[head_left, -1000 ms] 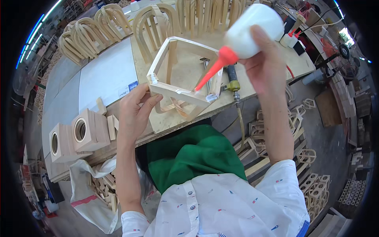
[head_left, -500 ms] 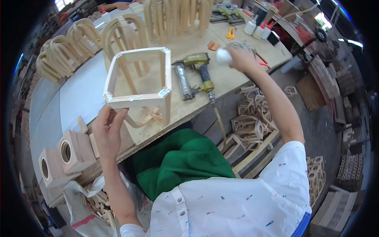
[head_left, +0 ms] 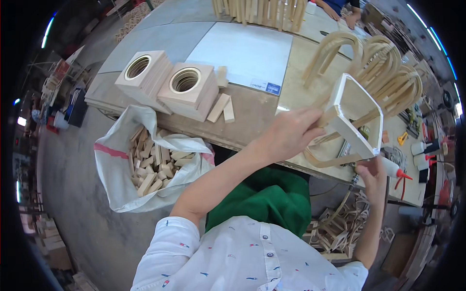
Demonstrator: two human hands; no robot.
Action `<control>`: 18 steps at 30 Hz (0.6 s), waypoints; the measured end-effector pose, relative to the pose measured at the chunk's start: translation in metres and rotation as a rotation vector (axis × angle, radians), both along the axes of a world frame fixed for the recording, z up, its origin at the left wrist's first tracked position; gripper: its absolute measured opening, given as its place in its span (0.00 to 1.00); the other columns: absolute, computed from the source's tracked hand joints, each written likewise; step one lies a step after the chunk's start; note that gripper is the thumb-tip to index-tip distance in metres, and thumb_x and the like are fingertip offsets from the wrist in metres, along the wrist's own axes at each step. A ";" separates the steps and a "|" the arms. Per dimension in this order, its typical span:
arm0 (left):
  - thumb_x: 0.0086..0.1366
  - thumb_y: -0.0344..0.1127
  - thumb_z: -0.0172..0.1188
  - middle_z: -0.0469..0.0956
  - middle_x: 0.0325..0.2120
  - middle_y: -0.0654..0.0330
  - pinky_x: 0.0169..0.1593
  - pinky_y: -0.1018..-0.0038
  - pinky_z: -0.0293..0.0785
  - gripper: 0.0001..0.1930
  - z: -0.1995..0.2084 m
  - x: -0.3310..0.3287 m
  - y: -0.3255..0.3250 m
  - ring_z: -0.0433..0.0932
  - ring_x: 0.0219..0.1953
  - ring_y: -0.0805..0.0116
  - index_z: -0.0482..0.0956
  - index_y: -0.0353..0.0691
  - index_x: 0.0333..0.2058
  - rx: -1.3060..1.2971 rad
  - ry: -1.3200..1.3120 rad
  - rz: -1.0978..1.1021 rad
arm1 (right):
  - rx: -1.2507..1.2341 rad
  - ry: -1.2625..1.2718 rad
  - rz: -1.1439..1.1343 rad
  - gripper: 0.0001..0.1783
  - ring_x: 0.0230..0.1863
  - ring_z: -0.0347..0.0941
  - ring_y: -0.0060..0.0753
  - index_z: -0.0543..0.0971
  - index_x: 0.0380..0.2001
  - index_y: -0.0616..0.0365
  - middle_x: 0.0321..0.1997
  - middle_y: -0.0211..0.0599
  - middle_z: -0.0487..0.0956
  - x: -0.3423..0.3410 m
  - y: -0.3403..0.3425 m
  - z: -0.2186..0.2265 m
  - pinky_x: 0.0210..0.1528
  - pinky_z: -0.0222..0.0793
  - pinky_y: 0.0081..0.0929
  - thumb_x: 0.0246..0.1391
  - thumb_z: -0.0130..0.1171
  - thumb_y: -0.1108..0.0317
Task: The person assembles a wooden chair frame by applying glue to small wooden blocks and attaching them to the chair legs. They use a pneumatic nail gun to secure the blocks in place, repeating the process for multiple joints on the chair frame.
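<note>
My left hand (head_left: 293,135) is closed on the near left corner of an open wooden frame (head_left: 357,138), made of pale bars with white stuff at its top joints. The frame is tilted above the table's right part, with a curved bar at its bottom. Close to its lower right corner, my right hand (head_left: 374,182) has its fingers curled at a white glue bottle (head_left: 390,168), whose red tip points right. The bottle looks held, though part of the grip is hidden. Behind the frame, a nail gun (head_left: 345,147) is mostly covered.
Two wooden blocks with round holes (head_left: 188,92) stand at the table's near edge beside small offcuts (head_left: 219,107). Below is a white sack (head_left: 116,182) of wood scraps. Bent wooden hoops (head_left: 383,58) stand behind the frame. Another person's hands (head_left: 352,20) are at the far side.
The view has swung to the left, showing more of the sack and blocks. My right hand has come from the table's far side to the frame's lower corner. My left hand still grips the frame, now tilted.
</note>
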State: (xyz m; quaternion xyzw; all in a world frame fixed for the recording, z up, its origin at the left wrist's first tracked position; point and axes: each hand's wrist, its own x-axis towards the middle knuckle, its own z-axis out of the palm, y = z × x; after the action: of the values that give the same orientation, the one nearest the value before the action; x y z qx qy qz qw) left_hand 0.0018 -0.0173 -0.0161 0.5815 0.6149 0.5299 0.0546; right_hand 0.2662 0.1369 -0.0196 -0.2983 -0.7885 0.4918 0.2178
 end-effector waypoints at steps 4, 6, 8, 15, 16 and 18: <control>0.57 0.36 0.67 0.77 0.30 0.50 0.36 0.65 0.74 0.16 0.002 0.001 0.005 0.77 0.31 0.54 0.74 0.33 0.38 -0.034 0.032 -0.010 | -0.040 0.261 -0.003 0.19 0.39 0.70 0.19 0.73 0.52 0.63 0.46 0.32 0.77 -0.045 -0.039 0.005 0.42 0.66 0.19 0.58 0.57 0.72; 0.55 0.37 0.68 0.78 0.35 0.50 0.40 0.66 0.75 0.20 0.004 -0.003 -0.001 0.79 0.35 0.55 0.75 0.33 0.43 -0.070 -0.001 -0.016 | -0.037 0.285 -0.036 0.15 0.38 0.70 0.18 0.74 0.49 0.62 0.42 0.30 0.79 -0.057 -0.041 0.003 0.40 0.66 0.18 0.59 0.56 0.72; 0.53 0.38 0.70 0.79 0.44 0.49 0.47 0.66 0.75 0.28 0.000 -0.023 -0.011 0.79 0.42 0.56 0.74 0.33 0.51 -0.144 0.052 0.027 | -0.027 0.261 -0.098 0.12 0.36 0.70 0.17 0.76 0.46 0.62 0.38 0.29 0.80 -0.063 -0.039 0.007 0.39 0.65 0.17 0.60 0.55 0.73; 0.58 0.37 0.62 0.75 0.47 0.44 0.54 0.62 0.68 0.21 -0.008 -0.170 -0.084 0.74 0.51 0.52 0.76 0.33 0.49 -0.569 0.409 0.730 | -0.040 0.298 -0.081 0.10 0.35 0.73 0.18 0.77 0.43 0.63 0.34 0.31 0.80 -0.073 -0.021 0.006 0.39 0.68 0.20 0.60 0.55 0.70; 0.58 0.37 0.63 0.77 0.44 0.45 0.52 0.62 0.69 0.21 -0.013 -0.179 -0.091 0.75 0.49 0.51 0.76 0.33 0.48 -0.546 0.392 0.716 | -0.040 0.305 -0.079 0.11 0.36 0.74 0.19 0.76 0.43 0.63 0.34 0.32 0.80 -0.071 -0.022 0.008 0.40 0.69 0.21 0.60 0.55 0.69; 0.58 0.37 0.63 0.79 0.40 0.46 0.49 0.62 0.71 0.20 -0.017 -0.181 -0.093 0.77 0.44 0.51 0.76 0.32 0.47 -0.579 0.345 0.704 | -0.036 0.301 -0.069 0.11 0.37 0.75 0.20 0.76 0.43 0.63 0.34 0.33 0.81 -0.068 -0.022 0.008 0.42 0.70 0.21 0.61 0.55 0.69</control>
State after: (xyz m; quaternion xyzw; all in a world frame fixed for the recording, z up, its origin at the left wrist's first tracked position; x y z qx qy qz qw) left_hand -0.1788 -0.1099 -0.0332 0.3784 0.8964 0.2194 -0.0713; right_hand 0.1979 0.1154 -0.0112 -0.2521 -0.7272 0.5371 0.3452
